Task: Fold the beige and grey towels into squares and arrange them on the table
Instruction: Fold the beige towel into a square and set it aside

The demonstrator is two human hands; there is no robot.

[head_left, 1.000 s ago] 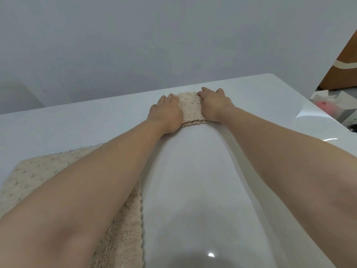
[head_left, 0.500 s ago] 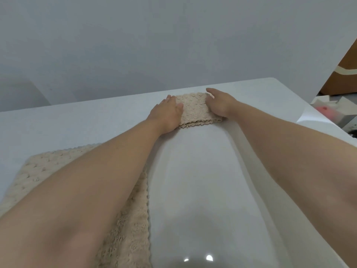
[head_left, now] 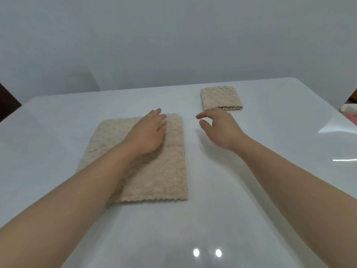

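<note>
A small beige towel folded into a square (head_left: pixel 221 98) lies near the far right of the white table (head_left: pixel 251 190), with no hand on it. A larger beige towel (head_left: pixel 164 167) lies flat as a rectangle in the middle left. My left hand (head_left: pixel 148 134) hovers over or rests on its far part, palm down, fingers loosely apart, holding nothing. My right hand (head_left: pixel 220 128) is over bare table between the two towels, fingers curled apart and empty. No grey towel is in view.
A plain grey wall stands behind the table's far edge. At the right edge, beyond the table, a white and pink object (head_left: pixel 350 113) shows. A dark brown piece of furniture (head_left: pixel 7 103) sits at the far left.
Both hands have let go of the small folded towel and drawn back toward me. My left hand is now over the larger towel. The view has pulled back, showing more table.
</note>
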